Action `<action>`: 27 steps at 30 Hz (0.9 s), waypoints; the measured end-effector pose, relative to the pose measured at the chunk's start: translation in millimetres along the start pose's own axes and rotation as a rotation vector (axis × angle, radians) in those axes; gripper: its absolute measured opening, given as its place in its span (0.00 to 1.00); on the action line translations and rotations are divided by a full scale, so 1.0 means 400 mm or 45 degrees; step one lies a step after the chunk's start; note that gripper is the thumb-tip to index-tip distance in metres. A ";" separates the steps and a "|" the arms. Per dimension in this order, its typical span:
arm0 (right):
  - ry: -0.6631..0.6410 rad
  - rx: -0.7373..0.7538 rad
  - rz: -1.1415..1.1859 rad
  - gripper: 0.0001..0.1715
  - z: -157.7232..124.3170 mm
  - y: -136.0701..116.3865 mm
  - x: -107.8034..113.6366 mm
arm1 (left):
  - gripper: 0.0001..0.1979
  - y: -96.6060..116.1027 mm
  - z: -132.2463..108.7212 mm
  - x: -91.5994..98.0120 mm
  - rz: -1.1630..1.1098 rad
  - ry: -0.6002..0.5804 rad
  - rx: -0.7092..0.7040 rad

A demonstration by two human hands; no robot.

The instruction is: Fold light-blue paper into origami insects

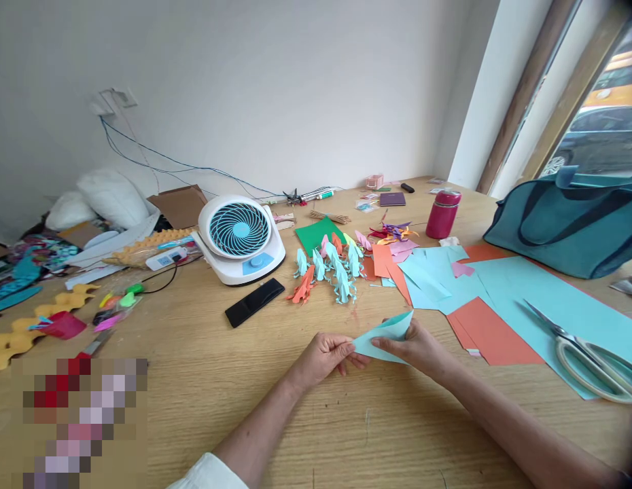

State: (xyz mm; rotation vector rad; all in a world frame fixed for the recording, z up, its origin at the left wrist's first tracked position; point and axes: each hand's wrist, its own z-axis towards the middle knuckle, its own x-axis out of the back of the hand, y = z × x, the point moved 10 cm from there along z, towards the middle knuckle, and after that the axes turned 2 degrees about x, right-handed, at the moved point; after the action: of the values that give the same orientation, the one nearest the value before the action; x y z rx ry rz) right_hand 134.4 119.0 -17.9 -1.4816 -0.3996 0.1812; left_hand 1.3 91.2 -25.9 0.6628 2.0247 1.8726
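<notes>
Between my two hands, above the wooden table, is a light blue sheet of paper (384, 334) folded to a point on the left. My left hand (329, 356) pinches that pointed end, thumb on top. The wider right end is gripped by my right hand (415, 345), its thumb lying along the near face. Just beyond the hands sit several folded paper squids (341, 278) in light blue, orange and pink, with curled strips at their ends.
Scissors (596, 360) lie on light blue sheets (520, 292) at the right, near orange paper (492, 333). A red bottle (443, 214) and a teal bag (571, 227) stand behind. Left of the squids are a black phone-like slab (255, 302) and a white fan (239, 238).
</notes>
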 end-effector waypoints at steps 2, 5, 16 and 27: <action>0.017 0.014 -0.012 0.22 0.000 -0.003 0.004 | 0.28 -0.010 0.002 0.013 -0.009 0.051 0.028; 0.010 0.028 -0.026 0.23 0.000 -0.004 0.003 | 0.28 -0.022 0.004 0.028 0.001 0.119 0.055; 0.054 0.074 -0.097 0.21 0.003 0.013 0.015 | 0.28 -0.004 -0.001 0.032 0.125 0.108 0.033; 0.012 0.003 -0.046 0.20 0.001 0.026 0.011 | 0.27 0.010 -0.005 0.020 0.145 0.010 -0.013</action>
State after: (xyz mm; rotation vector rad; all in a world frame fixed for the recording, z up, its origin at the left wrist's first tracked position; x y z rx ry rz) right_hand 139.4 122.1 -27.3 -1.4712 -0.4180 0.1457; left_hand -5.9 93.7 -21.1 0.7845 2.0200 1.9499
